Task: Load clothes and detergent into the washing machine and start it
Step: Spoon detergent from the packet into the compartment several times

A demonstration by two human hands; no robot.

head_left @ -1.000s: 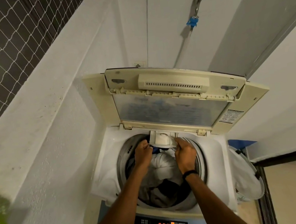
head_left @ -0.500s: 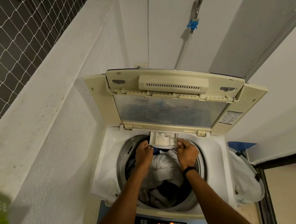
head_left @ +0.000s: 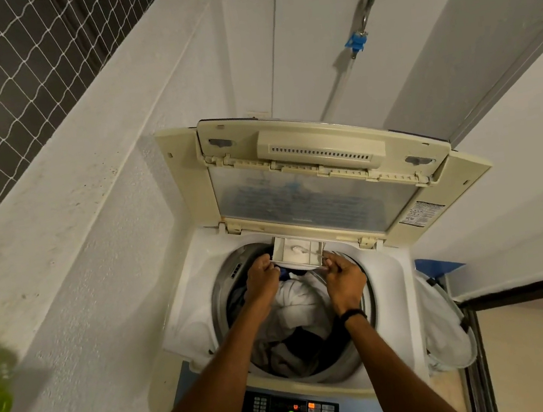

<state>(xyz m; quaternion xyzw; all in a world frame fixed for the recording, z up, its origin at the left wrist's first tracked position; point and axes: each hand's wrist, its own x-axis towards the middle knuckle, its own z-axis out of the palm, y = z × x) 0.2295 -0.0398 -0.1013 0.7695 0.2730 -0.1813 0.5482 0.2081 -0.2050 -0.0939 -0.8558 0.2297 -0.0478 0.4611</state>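
White detergent drawer (head_left: 298,251) gripped by two hands: left hand (head_left: 262,280), right hand (head_left: 344,279).

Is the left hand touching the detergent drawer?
Touching. The head view shows the left hand with its fingers curled on the detergent drawer's front left corner.

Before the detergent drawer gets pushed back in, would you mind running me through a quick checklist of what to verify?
1. White plastic detergent drawer pulled out at the drum's back rim: ok.
2. White powder visible in drawer: ok; amount cannot tell.
3. Left hand and right hand grip the drawer's front corners: ok.
4. White and dark clothes loaded in the steel drum: ok.
5. Clothes clear of the drawer's path: cannot tell.
6. Cream hinged lid closed for starting: not ok, it stands open.
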